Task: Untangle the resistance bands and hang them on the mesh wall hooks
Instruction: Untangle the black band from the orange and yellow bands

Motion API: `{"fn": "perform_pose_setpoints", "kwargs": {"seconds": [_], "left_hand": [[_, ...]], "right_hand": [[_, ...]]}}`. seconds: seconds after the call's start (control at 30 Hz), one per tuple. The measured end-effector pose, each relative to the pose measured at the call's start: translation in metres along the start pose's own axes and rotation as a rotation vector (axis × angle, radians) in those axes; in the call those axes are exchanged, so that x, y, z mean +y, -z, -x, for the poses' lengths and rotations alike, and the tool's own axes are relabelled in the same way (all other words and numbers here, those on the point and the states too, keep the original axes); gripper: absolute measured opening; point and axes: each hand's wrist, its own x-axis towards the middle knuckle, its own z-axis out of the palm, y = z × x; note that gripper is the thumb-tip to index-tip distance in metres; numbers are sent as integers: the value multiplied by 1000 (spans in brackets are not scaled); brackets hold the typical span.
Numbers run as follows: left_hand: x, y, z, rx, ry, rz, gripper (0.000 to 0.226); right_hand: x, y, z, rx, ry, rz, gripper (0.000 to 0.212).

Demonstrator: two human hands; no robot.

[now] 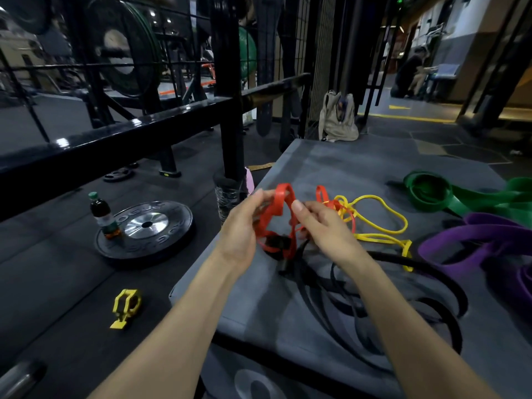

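Observation:
A tangled red band [278, 217] is lifted just above the grey padded box [331, 168]. My left hand [241, 228] pinches its left loop and my right hand [325, 228] pinches its right side. The red band is knotted with a thin yellow band [383, 231] lying to the right and with black bands [374, 298] spread over the box near me. A green band [449, 194] and a purple band [483, 240] lie at the right. The black mesh wall [299, 38] stands behind the box; I cannot make out its hooks.
On the floor to the left lie a black weight plate [144, 228] with a bottle [102, 216] on it and a yellow barbell collar [125, 308]. A black rack post [230, 90] rises by the box's left edge. A beige bag [338, 118] leans at the mesh.

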Motion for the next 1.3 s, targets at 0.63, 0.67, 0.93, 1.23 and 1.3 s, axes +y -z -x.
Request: {"fn": "perform_pose_setpoints", "kwargs": {"seconds": [0.63, 0.67, 0.93, 1.23, 1.3], "left_hand": [[-26, 1, -7, -69, -45, -833, 22], [-23, 2, -9, -12, -48, -739, 23], [6, 18, -8, 68, 142, 176, 16], [-30, 63, -24, 476, 400, -805, 36], [-32, 67, -20, 522, 441, -1079, 67]], "right_hand": [[2, 26, -1, 200, 101, -47, 36], [3, 27, -1, 202, 101, -10, 33], [17, 37, 7, 339, 7, 535, 31], [22, 36, 9, 343, -200, 761, 37], [23, 36, 9, 306, -193, 745, 35]]}}
